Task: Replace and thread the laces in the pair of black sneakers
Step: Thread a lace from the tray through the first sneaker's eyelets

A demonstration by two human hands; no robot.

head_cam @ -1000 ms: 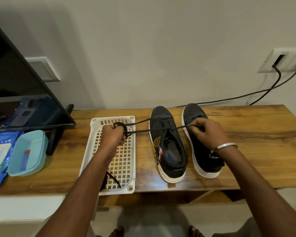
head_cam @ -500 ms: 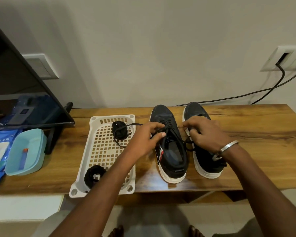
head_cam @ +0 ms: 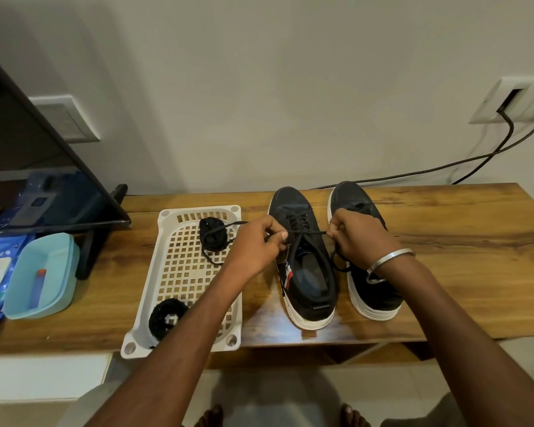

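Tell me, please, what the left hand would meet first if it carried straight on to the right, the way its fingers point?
Probably the left sneaker: the left hand already pinches the lace at its eyelets, and the right hand lies beyond.

Both hands' fingers [head_cam: 282, 238] pinch the lace [head_cam: 309, 233] over the left sneaker [head_cam: 302, 260].

Wooden table [head_cam: 444, 241] against a plain pale wall [head_cam: 259, 87], white socket plate [head_cam: 512, 100] above the table's right end, black cables [head_cam: 429, 169] trailing down to it, dark screen [head_cam: 28, 167] at its left end, pale tiled floor [head_cam: 275, 392] below.
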